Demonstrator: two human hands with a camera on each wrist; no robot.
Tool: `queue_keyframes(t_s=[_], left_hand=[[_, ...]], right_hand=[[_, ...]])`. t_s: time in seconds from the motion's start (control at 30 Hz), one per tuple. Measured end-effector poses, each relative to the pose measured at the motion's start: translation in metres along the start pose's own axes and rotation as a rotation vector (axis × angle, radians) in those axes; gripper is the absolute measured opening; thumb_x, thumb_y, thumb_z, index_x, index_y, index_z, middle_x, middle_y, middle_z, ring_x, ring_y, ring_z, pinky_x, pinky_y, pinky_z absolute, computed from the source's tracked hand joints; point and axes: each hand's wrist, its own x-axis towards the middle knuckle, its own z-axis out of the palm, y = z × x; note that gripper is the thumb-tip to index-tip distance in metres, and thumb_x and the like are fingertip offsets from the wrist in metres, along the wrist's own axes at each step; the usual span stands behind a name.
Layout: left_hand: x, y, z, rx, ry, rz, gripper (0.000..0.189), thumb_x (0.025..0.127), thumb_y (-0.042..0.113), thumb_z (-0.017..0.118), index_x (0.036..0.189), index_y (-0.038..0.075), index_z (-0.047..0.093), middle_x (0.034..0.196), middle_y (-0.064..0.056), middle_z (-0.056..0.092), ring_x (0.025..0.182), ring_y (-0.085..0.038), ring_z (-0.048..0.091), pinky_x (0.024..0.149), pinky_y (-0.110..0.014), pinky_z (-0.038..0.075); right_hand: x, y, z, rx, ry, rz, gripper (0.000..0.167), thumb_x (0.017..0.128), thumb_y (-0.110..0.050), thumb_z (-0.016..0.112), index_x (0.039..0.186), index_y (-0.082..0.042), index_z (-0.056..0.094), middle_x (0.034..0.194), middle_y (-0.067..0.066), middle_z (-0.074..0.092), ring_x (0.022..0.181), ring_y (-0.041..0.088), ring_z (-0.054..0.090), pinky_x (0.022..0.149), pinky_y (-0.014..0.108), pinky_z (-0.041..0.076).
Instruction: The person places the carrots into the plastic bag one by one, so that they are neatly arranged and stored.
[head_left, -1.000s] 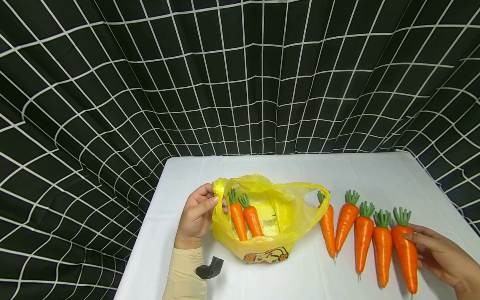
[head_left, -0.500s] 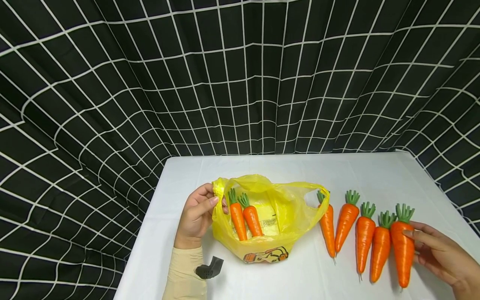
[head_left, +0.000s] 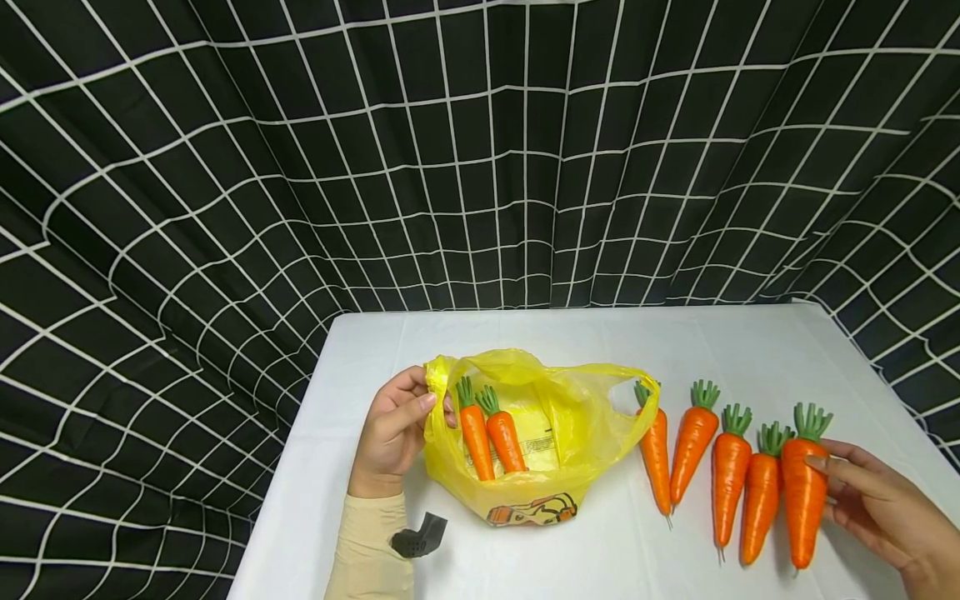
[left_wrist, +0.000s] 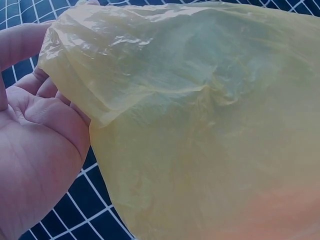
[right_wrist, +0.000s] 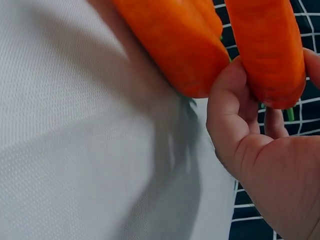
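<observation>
In the head view, my left hand (head_left: 396, 429) pinches the left handle of a yellow plastic bag (head_left: 600, 446) between thumb and fingers, and the bag's mouth gapes. Two orange carrots (head_left: 474, 442) with green tops lie inside it. My right hand (head_left: 877, 496) grips the upper part of the rightmost carrot (head_left: 806, 504), its thumb across the front. In the right wrist view the fingers curl round this carrot (right_wrist: 270, 55), which is lifted off the cloth. Beside it lies a shorter carrot (head_left: 761, 508). The bag's film (left_wrist: 190, 150) fills most of the left wrist view.
Left of the shorter carrot, three more carrots (head_left: 727, 483) lie in a row on the white-covered table (head_left: 600, 558). The bag's right handle overlaps the farthest-left one (head_left: 655, 467). A black curtain with white grid lines (head_left: 480, 183) stands behind the table and along its sides.
My right hand has raised the rightmost carrot slightly and shifted it left and away from me. The carrot beside it has tilted and moved a little. My left hand and the bag have stayed put.
</observation>
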Motion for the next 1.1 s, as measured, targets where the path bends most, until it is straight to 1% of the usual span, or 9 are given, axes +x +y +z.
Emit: queue_keyframes(t_s=[0.2, 0.4, 0.6, 0.77, 0.87, 1.1], left_hand=[[0.0, 0.0, 0.0, -0.009, -0.008, -0.002, 0.036, 0.103, -0.014, 0.038, 0.117, 0.003, 0.066, 0.097, -0.011, 0.07, 0.083, -0.02, 0.072, 0.08, -0.032, 0.065], [0.0, 0.0, 0.0, -0.02, -0.022, 0.002, 0.037, 0.103, -0.014, 0.037, 0.116, 0.004, 0.066, 0.097, -0.011, 0.07, 0.085, -0.02, 0.072, 0.08, -0.031, 0.065], [0.0, 0.0, 0.0, -0.028, -0.026, 0.007, 0.038, 0.102, -0.015, 0.036, 0.115, 0.004, 0.066, 0.097, -0.011, 0.071, 0.086, -0.02, 0.072, 0.08, -0.03, 0.065], [0.0, -0.001, 0.001, -0.003, 0.012, 0.004, 0.037, 0.102, -0.014, 0.038, 0.117, 0.004, 0.067, 0.097, -0.011, 0.07, 0.083, -0.02, 0.071, 0.078, -0.031, 0.065], [-0.001, 0.0, 0.002, 0.001, 0.025, 0.004, 0.037, 0.102, -0.014, 0.039, 0.118, 0.003, 0.068, 0.098, -0.011, 0.07, 0.082, -0.021, 0.071, 0.078, -0.031, 0.065], [0.0, 0.0, 0.001, 0.003, 0.01, 0.016, 0.037, 0.102, -0.014, 0.039, 0.118, 0.003, 0.068, 0.098, -0.012, 0.07, 0.082, -0.02, 0.072, 0.077, -0.031, 0.065]], right_hand=[[-0.001, -0.001, 0.004, -0.014, 0.004, -0.019, 0.032, 0.114, -0.011, 0.056, 0.102, -0.038, 0.069, 0.102, -0.004, 0.071, 0.085, 0.019, 0.07, 0.074, 0.033, 0.066], [-0.003, 0.0, 0.007, -0.014, -0.013, -0.05, 0.034, 0.114, -0.01, 0.055, 0.103, -0.037, 0.072, 0.103, -0.003, 0.071, 0.083, 0.02, 0.069, 0.07, 0.032, 0.066], [-0.004, -0.001, 0.011, 0.013, -0.014, -0.078, 0.034, 0.113, -0.006, 0.056, 0.106, -0.036, 0.071, 0.103, -0.004, 0.072, 0.087, 0.019, 0.071, 0.076, 0.036, 0.067], [-0.005, -0.004, 0.015, 0.007, -0.017, -0.072, 0.032, 0.114, -0.008, 0.055, 0.109, -0.036, 0.068, 0.104, -0.005, 0.071, 0.09, 0.018, 0.07, 0.08, 0.039, 0.067], [-0.006, -0.006, 0.017, -0.006, -0.023, -0.071, 0.03, 0.114, -0.008, 0.055, 0.111, -0.036, 0.066, 0.105, -0.005, 0.071, 0.09, 0.019, 0.07, 0.08, 0.039, 0.067], [-0.007, -0.008, 0.024, -0.014, -0.023, -0.099, 0.033, 0.113, -0.005, 0.056, 0.113, -0.036, 0.066, 0.105, -0.005, 0.071, 0.089, 0.019, 0.069, 0.079, 0.038, 0.067]])
